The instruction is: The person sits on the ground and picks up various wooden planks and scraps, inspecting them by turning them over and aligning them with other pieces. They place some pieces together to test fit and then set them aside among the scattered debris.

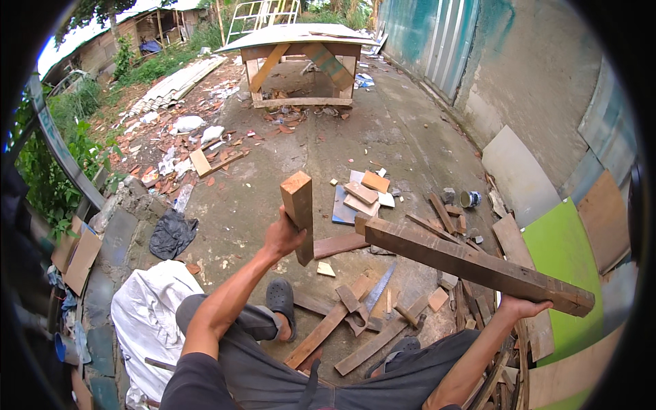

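My left hand (282, 238) is closed around a short, thick wooden block (301, 217), held upright with its pale sawn end up. On the right, a long dark wooden beam (471, 263) is raised at a slant, its far end toward the middle. My right hand (523, 307) grips it from below near its near end; some fingers are hidden behind the wood. Between my feet, a handsaw (379, 290) lies across wooden planks (326, 333). Beside it rests a short wooden-handled tool (410, 316), perhaps a hammer.
Wood offcuts (362, 193) lie ahead on the concrete, with a tin can (470, 199) to their right. Scrap boards and a green panel (564, 273) line the right wall. A white sack (154, 307) and a black plastic bag (173, 234) are at left. A wooden table (301, 34) stands far ahead.
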{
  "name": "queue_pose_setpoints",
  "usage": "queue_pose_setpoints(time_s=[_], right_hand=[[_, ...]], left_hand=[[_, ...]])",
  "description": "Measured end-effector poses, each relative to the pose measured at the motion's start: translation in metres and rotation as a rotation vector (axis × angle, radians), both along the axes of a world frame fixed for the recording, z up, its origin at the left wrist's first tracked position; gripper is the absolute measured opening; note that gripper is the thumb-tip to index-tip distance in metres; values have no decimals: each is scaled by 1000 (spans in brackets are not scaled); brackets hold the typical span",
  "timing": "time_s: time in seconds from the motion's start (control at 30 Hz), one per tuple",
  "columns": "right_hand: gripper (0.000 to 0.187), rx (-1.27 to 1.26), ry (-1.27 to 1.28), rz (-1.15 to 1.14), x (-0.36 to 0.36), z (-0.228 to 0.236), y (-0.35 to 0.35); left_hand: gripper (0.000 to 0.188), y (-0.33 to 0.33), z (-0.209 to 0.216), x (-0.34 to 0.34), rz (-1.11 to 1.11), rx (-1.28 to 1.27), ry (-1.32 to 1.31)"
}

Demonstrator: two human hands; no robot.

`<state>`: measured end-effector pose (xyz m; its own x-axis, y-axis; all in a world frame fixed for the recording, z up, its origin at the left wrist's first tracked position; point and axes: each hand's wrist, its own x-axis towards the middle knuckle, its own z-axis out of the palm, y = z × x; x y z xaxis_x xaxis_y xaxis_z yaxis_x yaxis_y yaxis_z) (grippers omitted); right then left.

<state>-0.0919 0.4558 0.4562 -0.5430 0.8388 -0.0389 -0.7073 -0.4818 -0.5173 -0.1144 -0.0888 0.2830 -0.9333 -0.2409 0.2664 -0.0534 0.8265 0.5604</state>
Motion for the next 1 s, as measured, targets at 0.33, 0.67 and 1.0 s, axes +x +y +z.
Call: queue_pose_setpoints(time_s=[0.33, 0.67, 1.0], right_hand=[[88, -136, -144, 312, -19, -101, -11], [94, -298, -135, 248, -41, -80, -70], [99, -246, -2, 487, -66, -119, -115]], left_hand=[[75, 15, -85, 75, 245, 146, -84], [67, 22, -40, 65, 254, 102, -44], [65, 21, -53, 68, 90, 238, 95]])
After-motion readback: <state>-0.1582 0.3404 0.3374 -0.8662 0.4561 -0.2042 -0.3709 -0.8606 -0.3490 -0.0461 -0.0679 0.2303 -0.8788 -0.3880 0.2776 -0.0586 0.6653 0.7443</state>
